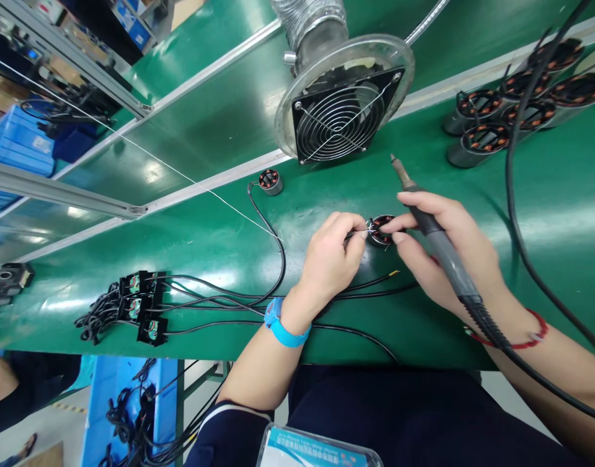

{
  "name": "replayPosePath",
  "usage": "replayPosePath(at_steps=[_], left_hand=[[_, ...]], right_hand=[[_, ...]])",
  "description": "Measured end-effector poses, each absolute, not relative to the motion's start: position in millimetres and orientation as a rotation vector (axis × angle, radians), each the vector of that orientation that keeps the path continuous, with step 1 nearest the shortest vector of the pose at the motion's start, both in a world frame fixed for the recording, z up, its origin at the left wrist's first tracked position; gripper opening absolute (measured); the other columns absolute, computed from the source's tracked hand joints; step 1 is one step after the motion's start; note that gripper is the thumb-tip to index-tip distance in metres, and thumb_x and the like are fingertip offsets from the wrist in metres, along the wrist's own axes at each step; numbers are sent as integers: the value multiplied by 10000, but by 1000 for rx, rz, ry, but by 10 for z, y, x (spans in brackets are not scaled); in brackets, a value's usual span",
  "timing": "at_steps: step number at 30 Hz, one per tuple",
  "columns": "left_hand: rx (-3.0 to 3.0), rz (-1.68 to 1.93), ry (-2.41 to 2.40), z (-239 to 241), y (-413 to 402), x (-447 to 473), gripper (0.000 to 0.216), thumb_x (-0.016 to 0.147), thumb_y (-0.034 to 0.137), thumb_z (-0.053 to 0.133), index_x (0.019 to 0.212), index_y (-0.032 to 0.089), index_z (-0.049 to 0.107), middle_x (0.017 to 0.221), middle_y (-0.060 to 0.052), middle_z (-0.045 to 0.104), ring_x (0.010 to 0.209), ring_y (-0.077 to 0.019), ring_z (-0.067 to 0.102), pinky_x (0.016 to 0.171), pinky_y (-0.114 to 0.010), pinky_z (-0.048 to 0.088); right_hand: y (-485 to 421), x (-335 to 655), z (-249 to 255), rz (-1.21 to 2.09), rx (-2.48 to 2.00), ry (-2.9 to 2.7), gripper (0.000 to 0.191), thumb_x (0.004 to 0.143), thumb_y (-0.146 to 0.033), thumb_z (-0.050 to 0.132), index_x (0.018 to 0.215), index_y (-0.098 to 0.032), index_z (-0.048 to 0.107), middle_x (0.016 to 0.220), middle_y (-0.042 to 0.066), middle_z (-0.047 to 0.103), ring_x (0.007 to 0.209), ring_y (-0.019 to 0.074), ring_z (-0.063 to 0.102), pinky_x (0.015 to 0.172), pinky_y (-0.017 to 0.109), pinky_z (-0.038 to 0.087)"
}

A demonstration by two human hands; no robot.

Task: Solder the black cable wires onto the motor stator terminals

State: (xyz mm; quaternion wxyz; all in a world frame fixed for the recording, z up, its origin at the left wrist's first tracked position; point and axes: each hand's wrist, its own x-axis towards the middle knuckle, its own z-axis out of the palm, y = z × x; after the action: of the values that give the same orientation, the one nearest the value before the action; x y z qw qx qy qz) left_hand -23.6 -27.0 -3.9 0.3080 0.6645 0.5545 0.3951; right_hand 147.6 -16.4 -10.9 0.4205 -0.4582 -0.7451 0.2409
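At the bottom edge we see a badge (316,451), and at the lower left a blue crate (126,402) holding black leads, below the table's near edge. On the green table (570,214), the left hand (331,256), with a blue band (283,324) on its wrist, is curled. Its thumb and forefinger are pinched shut on a thin pale wire (368,231) at the left rim of the stator (381,231).

The stator sits on the table just right of centre, between the two hands, its coils showing toward us. The right hand (448,250), with a red bracelet (528,337) at the wrist, is closed round the iron (438,240), and its thumb and forefinger tips reach out to touch the stator's right rim.

The iron's long axis runs from lower right to upper left. Its tip points away from us toward the fan (343,120), beyond the stator and clear of it, and its black cord (531,370) trails off to the lower right.

Black cables (219,288) run left from under the left wrist to a bunch of black modules (141,305). Farther back a second stator (270,181) stands alone near the table's rail. The fan faces us behind it with its wire grille, and a cluster (516,107) of stators fills the upper right.
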Motion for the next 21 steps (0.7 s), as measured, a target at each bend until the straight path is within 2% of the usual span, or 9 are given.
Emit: replayPosePath(at_steps=[4,7,10,13,16,21], left_hand=[[1755,1037,1485,-48,-272,-228,154,883,84,525,787,205,532,819,-10,604,814,-141,558,776,-259,446],[1750,1062,1483,-59,-269,-235,150,884,89,525,788,203,531,813,-8,597,803,-138,553,770,-256,443],[1743,1069,1488,-67,-263,-242,149,882,86,526,788,202,529,815,-10,597,805,-139,553,775,-259,441],[1723,1026,1524,-67,-260,-241,147,884,89,525,792,204,529,812,-8,596,803,-140,553,768,-261,434],[1693,1019,1542,-61,-260,-233,145,876,84,528,794,204,527,813,-5,597,806,-140,556,770,-261,434],[1568,1028,1575,-60,-262,-193,143,861,79,531,798,205,510,816,-3,605,807,-139,568,780,-267,439]], right_hand=[[-131,1556,-85,581,-1123,-2030,427,916,-202,551,1328,-311,550,1017,-1,767,1062,273,708,881,446,566],[-90,1541,-77,568,-1055,-2113,451,901,-133,496,1322,-291,544,1075,9,763,1007,250,721,813,404,565],[-77,1537,-89,574,-1044,-2113,497,875,-102,481,1328,-298,539,1089,9,755,999,242,718,820,400,555],[-84,1578,-120,631,-1023,-2111,483,897,-178,537,1361,-310,524,1067,13,749,1038,260,705,860,423,550],[-79,1606,-142,643,-997,-2116,435,925,-271,575,1357,-303,536,984,19,737,974,265,706,829,424,550],[-36,1490,-129,511,-1069,-2109,381,946,-267,554,1327,-258,564,963,41,719,890,256,711,789,410,561]])
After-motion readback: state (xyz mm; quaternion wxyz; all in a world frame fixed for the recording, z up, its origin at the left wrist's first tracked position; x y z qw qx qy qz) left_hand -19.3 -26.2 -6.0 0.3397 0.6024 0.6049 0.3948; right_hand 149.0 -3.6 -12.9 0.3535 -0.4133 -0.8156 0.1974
